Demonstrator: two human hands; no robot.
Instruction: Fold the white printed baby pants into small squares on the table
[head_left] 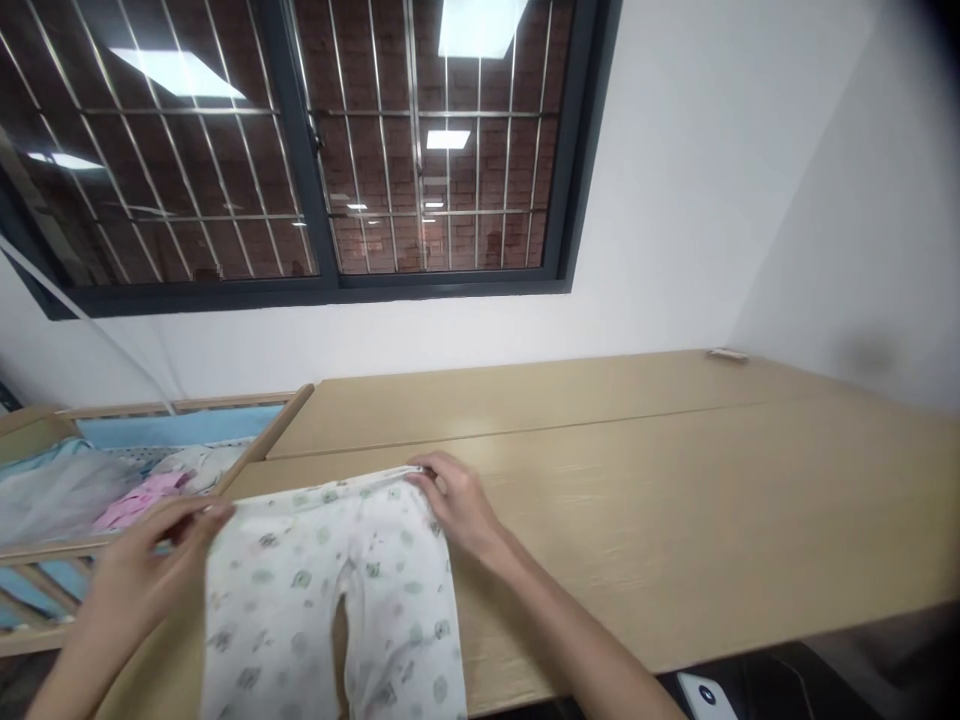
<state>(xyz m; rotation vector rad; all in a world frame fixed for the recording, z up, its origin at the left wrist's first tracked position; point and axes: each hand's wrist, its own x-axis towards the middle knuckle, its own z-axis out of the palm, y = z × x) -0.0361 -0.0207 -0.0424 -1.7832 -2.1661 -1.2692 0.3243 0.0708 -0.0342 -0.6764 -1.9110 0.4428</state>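
Observation:
A pair of small white baby pants point(300, 570) with a green and grey print hangs between my hands, waistband up, over the front of the wooden table. My left hand point(154, 560) pinches the left corner of the waistband. At the right corner, my right hand point(457, 505) grips the waistband between thumb and fingers. A gap between the two legs shows the tabletop behind. The lower ends of the legs run out of view at the bottom.
The wooden tabletop point(675, 500) stretches right to the wall. At left stands a wooden crib point(285, 430) with blue lining, a pink cloth point(142, 500) and white netting point(52, 495). A white device point(705, 697) lies below the table's front edge. A barred window point(450, 280) is behind.

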